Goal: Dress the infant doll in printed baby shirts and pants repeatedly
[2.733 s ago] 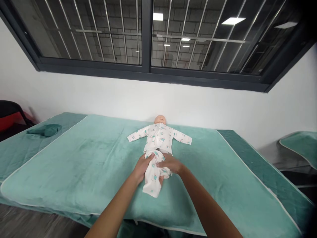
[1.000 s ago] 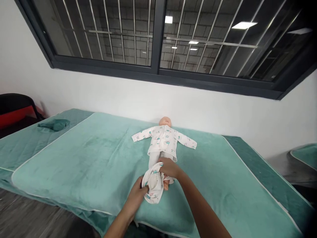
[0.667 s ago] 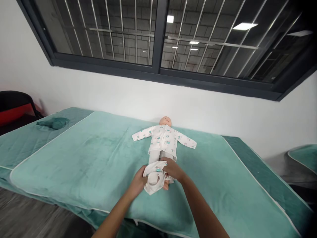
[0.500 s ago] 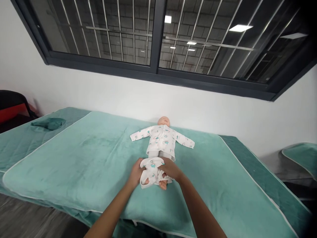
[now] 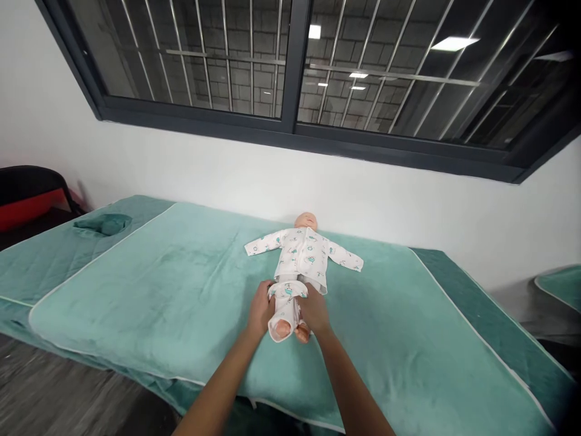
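Note:
A baby doll lies on its back, head toward the wall and feet toward me. It wears a white printed long-sleeved top, with the sleeves spread to both sides. Small printed trousers are around its lower legs, and both feet show at the leg openings. My left hand grips the waistband at its left edge. My right hand is closed on the waistband at the right side, with some fingertips hidden in the cloth. White cloth shows on the thighs between top and trousers.
The doll rests on a wide bed with a pale green cover. A darker cushioned section with a face hole is at the left. Behind stand a white wall and a barred window. A black and red chair is at far left.
The trousers' left leg, bunched up around my left hand earlier, is now over the doll's leg with the foot showing. Both hands have drawn the waistband up the shins.

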`<state>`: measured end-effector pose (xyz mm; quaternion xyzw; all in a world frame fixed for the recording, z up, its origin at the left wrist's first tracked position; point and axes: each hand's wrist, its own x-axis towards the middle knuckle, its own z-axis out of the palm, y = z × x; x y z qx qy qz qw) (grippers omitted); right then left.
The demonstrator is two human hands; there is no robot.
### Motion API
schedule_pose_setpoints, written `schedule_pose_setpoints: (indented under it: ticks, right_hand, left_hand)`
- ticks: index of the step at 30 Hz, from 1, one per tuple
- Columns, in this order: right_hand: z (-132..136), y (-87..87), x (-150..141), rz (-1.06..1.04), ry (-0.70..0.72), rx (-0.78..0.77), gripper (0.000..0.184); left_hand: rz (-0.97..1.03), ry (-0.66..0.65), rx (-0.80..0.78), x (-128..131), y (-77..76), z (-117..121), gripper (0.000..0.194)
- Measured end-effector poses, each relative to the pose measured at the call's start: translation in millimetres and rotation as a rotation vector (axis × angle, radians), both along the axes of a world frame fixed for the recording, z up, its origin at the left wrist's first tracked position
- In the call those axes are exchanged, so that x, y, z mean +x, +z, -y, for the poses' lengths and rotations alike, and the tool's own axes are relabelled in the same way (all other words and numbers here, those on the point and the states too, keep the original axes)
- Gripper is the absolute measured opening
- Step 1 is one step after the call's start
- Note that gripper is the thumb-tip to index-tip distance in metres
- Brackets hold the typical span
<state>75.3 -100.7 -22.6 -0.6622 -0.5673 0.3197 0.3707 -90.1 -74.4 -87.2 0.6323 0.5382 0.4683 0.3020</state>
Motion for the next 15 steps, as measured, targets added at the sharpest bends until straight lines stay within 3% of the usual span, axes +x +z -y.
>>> schedule_pose_setpoints:
  ticks: [6, 12, 15]
  right_hand:
    - [4, -3.1, -13, 0.192, -0.137, -0.026, 0.01]
    - [4, -2.4, -10, 0.193, -0.089, -0.036, 0.011]
    - [4, 0.1, -5, 0.13, -0.032, -0.03, 0.013]
  left_hand:
    - [0.026, 0.086, 0.039, -15, -9.5, 43, 0.032]
    - [-0.206, -0.074, 0.04, -9, -4.3, 76, 0.043]
    - [-0.261, -0.086, 0.041, -7, 3.8, 75, 0.033]
